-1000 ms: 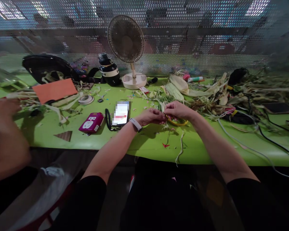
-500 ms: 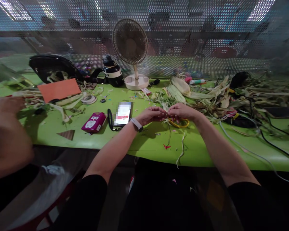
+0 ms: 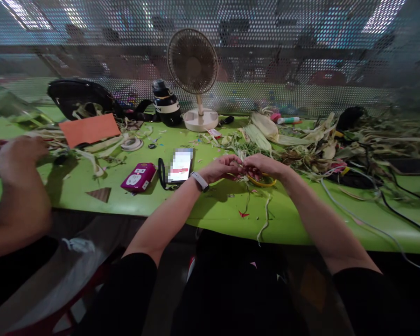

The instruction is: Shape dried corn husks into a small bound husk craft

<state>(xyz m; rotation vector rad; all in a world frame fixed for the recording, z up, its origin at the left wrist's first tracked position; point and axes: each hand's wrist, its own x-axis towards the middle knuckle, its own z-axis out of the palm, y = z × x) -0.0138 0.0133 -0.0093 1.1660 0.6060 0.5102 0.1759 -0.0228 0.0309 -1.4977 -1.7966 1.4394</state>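
Observation:
My left hand (image 3: 223,168) and my right hand (image 3: 262,166) meet over the green table, fingertips pinched together. Between them is a pale strip of husk (image 3: 242,154), its lower part hidden by the fingers. Beneath my right hand lies a yellow ring (image 3: 266,183), partly covered. A thin pale strand (image 3: 265,219) trails on the table below it, near a small red paper scrap (image 3: 243,214). Left of my left hand lies a phone (image 3: 180,165) with its screen lit. Just beyond the hands are shredded green and pale husk leaves (image 3: 257,139).
A white fan (image 3: 199,120) and a dark bottle (image 3: 167,106) stand at the back against a perforated metal screen. A magenta case (image 3: 139,177) and a tape roll (image 3: 132,144) lie left. Dried husks (image 3: 320,135) and cables (image 3: 359,217) cover the right. Another person's arm (image 3: 23,186) rests at far left.
My hands stay together, with the left fingers slightly more curled. The other person's hand at left has shifted right. The whole view has moved slightly.

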